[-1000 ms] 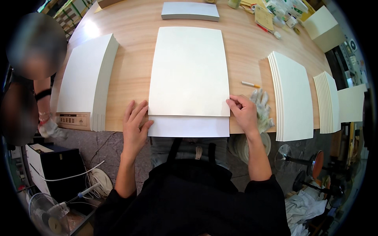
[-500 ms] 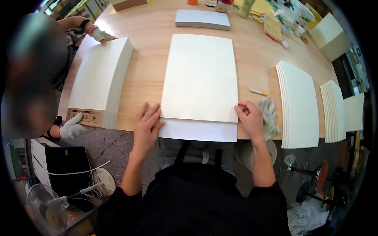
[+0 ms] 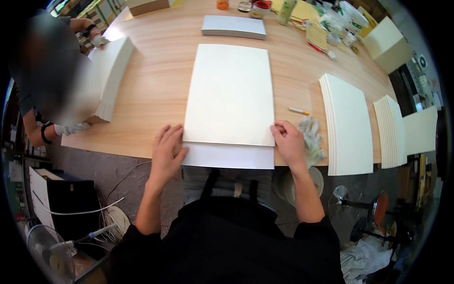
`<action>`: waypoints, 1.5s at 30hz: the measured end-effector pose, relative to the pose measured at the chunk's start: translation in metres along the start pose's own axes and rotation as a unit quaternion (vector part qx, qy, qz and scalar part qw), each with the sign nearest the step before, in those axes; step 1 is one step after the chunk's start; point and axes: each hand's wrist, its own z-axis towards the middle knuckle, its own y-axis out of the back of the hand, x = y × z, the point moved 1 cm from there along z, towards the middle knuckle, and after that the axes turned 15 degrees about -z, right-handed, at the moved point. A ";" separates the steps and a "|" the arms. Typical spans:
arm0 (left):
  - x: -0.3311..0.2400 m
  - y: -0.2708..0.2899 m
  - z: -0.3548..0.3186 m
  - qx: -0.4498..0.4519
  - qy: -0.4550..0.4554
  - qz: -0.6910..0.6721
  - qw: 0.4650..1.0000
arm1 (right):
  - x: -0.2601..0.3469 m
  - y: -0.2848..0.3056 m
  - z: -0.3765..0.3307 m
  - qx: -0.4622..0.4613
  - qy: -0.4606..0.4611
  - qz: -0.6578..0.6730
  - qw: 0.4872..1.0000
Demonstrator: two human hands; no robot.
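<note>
A large cream-white board [image 3: 230, 94] lies before me on the wooden table. A white sheet [image 3: 229, 155] shows from under its near edge, reaching a little past the table's front. My left hand [image 3: 166, 150] rests at the board's lower left corner, fingers stretched along the edge and thumb by the sheet. At the lower right corner, the curled fingers and thumb of my right hand [image 3: 289, 141] pinch the board's edge. Whether they also grip the sheet cannot be seen. A pale work glove [image 3: 311, 141] and a white-and-orange pen-like stick [image 3: 299, 111] lie right of that hand.
White board stacks [image 3: 347, 125] [image 3: 390, 132] stand at the right. A grey-white paper stack [image 3: 234, 27] lies at the far side, near jars and a green bottle [image 3: 286, 12]. At left, a gloved co-worker [image 3: 71, 128] leans over a tall white stack [image 3: 113, 71]. A fan [image 3: 52, 255] stands below left.
The co-worker has leaned in and shifted the tall stack left, away from me. My view has swung slightly; my hands keep their places at the board's corners.
</note>
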 end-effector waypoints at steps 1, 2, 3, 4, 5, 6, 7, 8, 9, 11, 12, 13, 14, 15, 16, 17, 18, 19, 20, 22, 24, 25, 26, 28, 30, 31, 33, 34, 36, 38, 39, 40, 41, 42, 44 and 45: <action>-0.013 -0.002 0.006 -0.002 -0.009 0.003 1.000 | -0.003 0.003 0.001 0.017 -0.016 0.034 0.999; -0.029 -0.002 0.013 -0.004 -0.017 0.007 1.000 | -0.007 0.007 0.002 0.033 -0.031 0.068 0.997; -0.042 -0.002 0.019 -0.009 -0.025 0.013 1.000 | -0.007 0.009 0.002 0.050 -0.044 0.104 0.992; -0.053 -0.004 0.025 0.038 -0.108 0.095 0.989 | 0.004 0.019 -0.001 0.075 -0.069 0.140 0.985; -0.066 -0.010 0.031 0.090 -0.136 0.085 0.983 | 0.002 0.021 -0.003 0.061 -0.060 0.150 0.985; -0.082 -0.018 0.037 0.142 -0.166 0.075 0.973 | -0.002 0.023 -0.006 0.047 -0.052 0.161 0.985; -0.092 -0.026 0.041 0.191 -0.193 0.066 0.960 | -0.004 0.024 -0.009 0.034 -0.042 0.172 0.984; -0.095 -0.033 0.043 0.223 -0.201 0.095 0.949 | -0.005 0.029 -0.014 0.020 -0.037 0.179 0.983; -0.094 -0.036 0.045 0.238 -0.199 0.110 0.944 | -0.006 0.035 -0.022 0.007 -0.034 0.185 0.982; -0.090 -0.038 0.049 0.269 -0.193 0.144 0.933 | -0.011 0.046 -0.036 0.014 -0.037 0.186 0.982; -0.088 -0.037 0.054 0.278 -0.185 0.118 0.935 | -0.016 0.054 -0.047 0.031 -0.049 0.177 0.982; -0.083 -0.034 0.057 0.284 -0.172 0.095 0.939 | -0.017 0.058 -0.055 0.052 -0.058 0.171 0.982; -0.080 -0.032 0.058 0.289 -0.159 0.071 0.941 | -0.013 0.062 -0.064 0.055 -0.023 0.142 0.988; -0.080 -0.031 0.057 0.277 -0.158 0.056 0.946 | -0.002 0.068 -0.072 0.059 0.014 0.112 0.992; -0.082 -0.031 0.056 0.266 -0.157 0.040 0.950 | 0.005 0.069 -0.078 0.062 0.050 0.083 0.993; -0.083 -0.030 0.054 0.254 -0.155 0.024 0.954 | 0.007 0.066 -0.081 0.058 0.094 0.039 0.993; -0.085 -0.027 0.053 0.246 -0.157 0.038 0.956 | 0.009 0.061 -0.084 0.053 0.136 -0.003 0.989; -0.087 -0.024 0.051 0.237 -0.159 0.052 0.957 | 0.014 0.055 -0.085 0.048 0.178 -0.045 0.982; -0.087 -0.022 0.049 0.228 -0.159 0.066 0.958 | 0.020 0.051 -0.084 0.076 0.158 -0.035 0.984; -0.070 -0.011 0.049 0.219 -0.142 0.079 0.962 | 0.024 0.040 -0.078 0.062 0.179 -0.078 0.979; -0.046 0.001 0.054 0.201 -0.118 0.062 0.970 | 0.020 0.028 -0.063 0.056 0.182 -0.055 0.980; -0.036 0.003 0.062 0.212 -0.084 0.018 0.973 | 0.012 0.020 -0.051 0.055 0.174 -0.011 0.983; -0.026 0.005 0.072 0.222 -0.051 -0.027 0.973 | 0.007 0.013 -0.042 0.054 0.165 0.033 0.984; -0.027 0.005 0.086 0.216 -0.003 -0.097 0.971 | 0.009 0.000 -0.028 0.048 0.056 0.183 0.980; -0.035 -0.006 0.093 0.188 0.012 -0.056 0.981 | 0.016 -0.005 -0.014 -0.035 0.071 0.086 0.993; -0.036 -0.009 0.096 0.174 0.020 -0.036 0.984 | 0.021 -0.005 -0.011 -0.035 0.075 0.047 0.996; -0.034 -0.016 0.096 0.163 0.014 -0.012 0.986 | 0.027 -0.005 -0.011 -0.034 0.073 -0.029 0.996; -0.032 -0.019 0.096 0.162 0.011 0.000 0.987 | 0.028 -0.009 -0.011 -0.067 0.095 -0.018 0.993; -0.032 -0.020 0.099 0.155 0.028 -0.006 0.988 | 0.032 -0.006 -0.008 -0.064 0.101 -0.035 0.992; -0.030 -0.021 0.097 0.156 0.041 -0.008 0.987 | 0.032 -0.008 -0.011 -0.064 0.107 -0.045 0.991; -0.030 -0.021 0.098 0.156 0.038 -0.008 0.987 | 0.032 -0.007 -0.010 -0.073 0.116 -0.047 0.989; -0.031 -0.021 0.099 0.155 0.035 -0.007 0.987 | 0.032 -0.007 -0.010 -0.081 0.125 -0.050 0.988; -0.032 -0.019 0.102 0.192 0.025 0.035 0.980 | 0.031 -0.008 -0.011 -0.082 0.129 -0.057 0.987; -0.034 -0.019 0.109 0.226 0.013 0.075 0.971 | 0.029 -0.009 -0.011 -0.086 0.134 -0.067 0.985; -0.045 -0.019 0.126 0.281 -0.100 0.190 0.935 | 0.030 -0.010 -0.010 -0.082 0.153 -0.084 0.981; -0.056 -0.030 0.140 0.299 -0.207 0.253 0.897 | 0.027 -0.008 -0.007 -0.077 0.160 -0.102 0.979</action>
